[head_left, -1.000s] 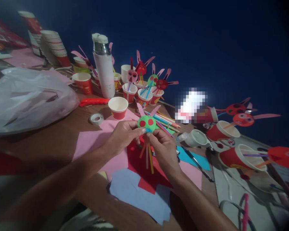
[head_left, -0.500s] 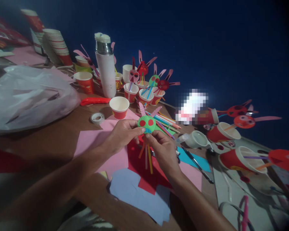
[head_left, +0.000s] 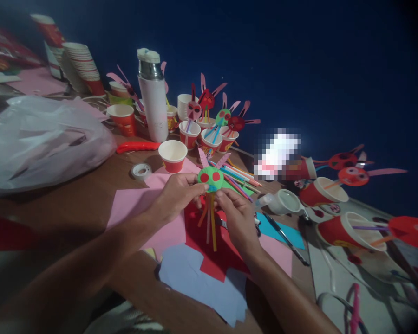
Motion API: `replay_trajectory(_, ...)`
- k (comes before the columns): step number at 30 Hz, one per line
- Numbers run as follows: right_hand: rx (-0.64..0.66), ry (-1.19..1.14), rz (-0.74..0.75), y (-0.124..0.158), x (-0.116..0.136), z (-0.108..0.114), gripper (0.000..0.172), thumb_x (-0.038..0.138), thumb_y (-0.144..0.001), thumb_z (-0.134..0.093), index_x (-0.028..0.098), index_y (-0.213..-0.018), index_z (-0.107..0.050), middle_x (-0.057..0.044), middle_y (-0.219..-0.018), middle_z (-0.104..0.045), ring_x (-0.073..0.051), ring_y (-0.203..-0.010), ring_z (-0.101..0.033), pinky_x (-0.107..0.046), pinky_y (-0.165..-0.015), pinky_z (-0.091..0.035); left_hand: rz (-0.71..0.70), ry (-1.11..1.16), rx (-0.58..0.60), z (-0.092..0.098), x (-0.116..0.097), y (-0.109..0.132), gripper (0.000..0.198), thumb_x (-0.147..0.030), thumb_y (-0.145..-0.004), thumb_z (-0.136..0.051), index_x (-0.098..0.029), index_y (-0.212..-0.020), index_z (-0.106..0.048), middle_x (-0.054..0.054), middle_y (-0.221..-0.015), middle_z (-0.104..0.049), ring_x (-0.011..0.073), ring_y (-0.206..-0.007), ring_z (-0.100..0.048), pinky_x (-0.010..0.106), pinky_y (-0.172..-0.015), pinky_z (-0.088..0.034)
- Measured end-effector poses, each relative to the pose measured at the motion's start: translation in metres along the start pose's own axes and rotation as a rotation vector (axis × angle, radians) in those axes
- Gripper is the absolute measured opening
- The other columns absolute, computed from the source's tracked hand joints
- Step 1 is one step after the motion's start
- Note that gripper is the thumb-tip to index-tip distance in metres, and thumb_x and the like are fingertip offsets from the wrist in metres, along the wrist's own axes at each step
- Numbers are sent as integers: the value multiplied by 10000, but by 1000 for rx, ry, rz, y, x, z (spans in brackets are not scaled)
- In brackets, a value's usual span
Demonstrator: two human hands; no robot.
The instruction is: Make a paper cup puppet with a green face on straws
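A green paper bunny face [head_left: 211, 178] with red eyes and pink ears sits on three straws that hang down below it. My left hand [head_left: 176, 195] pinches the face's left edge between thumb and fingers. My right hand [head_left: 237, 218] is closed at its lower right edge, fingertips touching the paper. Both hands hold the piece above sheets of pink, red and pale blue paper [head_left: 198, 273] on the brown table [head_left: 80, 204].
Red paper cups [head_left: 173, 156] with finished bunny faces on straws stand behind and to the right. A white flask [head_left: 153, 104], a tape roll [head_left: 141, 171], a red cutter [head_left: 137, 146], loose straws [head_left: 240, 178], a cup stack [head_left: 81, 67] and a plastic bag [head_left: 42, 144] lie around.
The bunny face has shifted slightly left and up between my hands, and the straws below hang more freely. My hands keep their grip.
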State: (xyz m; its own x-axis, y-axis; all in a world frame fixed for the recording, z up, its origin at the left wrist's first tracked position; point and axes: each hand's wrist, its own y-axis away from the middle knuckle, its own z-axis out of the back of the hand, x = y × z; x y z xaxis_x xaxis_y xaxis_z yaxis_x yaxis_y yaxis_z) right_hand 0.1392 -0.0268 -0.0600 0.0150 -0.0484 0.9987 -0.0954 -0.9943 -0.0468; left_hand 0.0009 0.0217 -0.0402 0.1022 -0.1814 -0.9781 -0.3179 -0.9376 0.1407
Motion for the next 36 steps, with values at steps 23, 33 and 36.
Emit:
replay_trajectory(23, -222, 616, 338, -8, 9, 13, 245, 282, -827, -529, 166, -612, -513, 47, -549, -490, -92, -535, -442, -210, -547, -333, -94, -156, -171, -7, -8, 8, 157, -258, -737, -590, -122, -782, -655, -32, -507, -544, 74, -455, -462, 177, -443, -357)
replay_trajectory(33, -271, 1265, 839, -13, 7, 27, 241, 237, -876, -479, 173, -658, -561, -26, -640, -568, -163, -656, -489, -309, -664, -294, -120, -161, 74, -21, 4, 17, 318, -246, -778, -568, -154, -1074, -638, 57, -977, -686, 202, -919, -595, 270, -775, -468)
replay_trajectory(36, -262, 1373, 874, -13, 8, 26, 227, 223, -883, -468, 177, -681, -561, -26, -645, -563, -171, -660, -476, -320, -667, -283, -57, 2, 144, -24, 5, 17, 367, -241, -777, -580, -145, -1131, -597, 83, -1059, -663, 220, -961, -591, 305, -802, -475)
